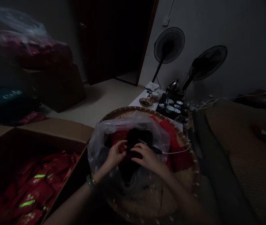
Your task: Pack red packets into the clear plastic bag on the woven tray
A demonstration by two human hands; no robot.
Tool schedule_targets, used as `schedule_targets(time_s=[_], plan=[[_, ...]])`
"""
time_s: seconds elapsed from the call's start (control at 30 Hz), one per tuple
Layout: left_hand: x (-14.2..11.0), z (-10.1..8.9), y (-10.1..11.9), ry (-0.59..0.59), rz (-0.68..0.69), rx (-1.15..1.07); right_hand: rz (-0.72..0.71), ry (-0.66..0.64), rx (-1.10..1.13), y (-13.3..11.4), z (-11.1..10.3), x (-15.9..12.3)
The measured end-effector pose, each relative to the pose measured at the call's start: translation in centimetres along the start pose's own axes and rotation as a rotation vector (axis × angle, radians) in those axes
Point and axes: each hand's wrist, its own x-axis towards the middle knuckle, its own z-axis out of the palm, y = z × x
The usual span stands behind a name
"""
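Both of my hands are over the mouth of a clear plastic bag (129, 120), which lies open on a round woven bamboo tray (144, 200). My left hand (116, 155) has its thumb and fingers curved and apart. Facing it, my right hand (144, 156) has its fingers spread. Dark material (139, 136) fills much of the bag, beside red packets (119, 136); its kind is too dim to make out. Just behind the right hand is a black-handled tool (155, 149) with a thin metal tip and a white cord. I see nothing clearly held in either hand.
A cardboard box (60, 126) of red packets (39, 178) stands at left. Red cloth-like pieces (172, 134) lie on the tray's right side. Beyond are a tea tray with cups (170, 108) and two fans (169, 45). A woven-topped seat (238, 140) is at right.
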Motion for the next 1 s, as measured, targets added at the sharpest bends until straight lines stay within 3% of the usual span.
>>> schedule_targets(time_s=[0.17,0.33,0.47,0.57,0.67,0.77,0.9,1.0], plan=[[-0.6,-0.3,0.9,0.020,0.041,0.188,0.004,-0.042,-0.126,-1.1,2.1,0.3],[-1.3,-1.2,2.3,-0.005,0.339,0.435,-0.012,-0.027,-0.137,-0.9,2.6,0.1],[-1.4,-1.3,3.0,-0.112,0.430,0.371,-0.031,-0.006,-0.144,-1.1,2.4,-0.1],[-1.2,-1.8,2.9,-0.171,0.441,0.286,-0.046,0.080,-0.078,-1.0,2.0,-0.1],[-0.9,-2.4,1.8,-0.230,0.384,0.149,-0.076,0.201,0.031,-0.9,1.4,-0.1],[-0.3,-2.4,0.3,-0.291,0.194,0.021,-0.082,0.270,0.115,-1.1,0.7,-0.2],[0.0,-1.6,-0.5,-0.398,-0.046,-0.015,-0.078,0.240,0.118,-1.7,-0.4,0.0],[-0.1,-1.1,0.1,-0.409,-0.060,-0.010,-0.040,0.211,0.064,-1.5,-0.9,0.6]])
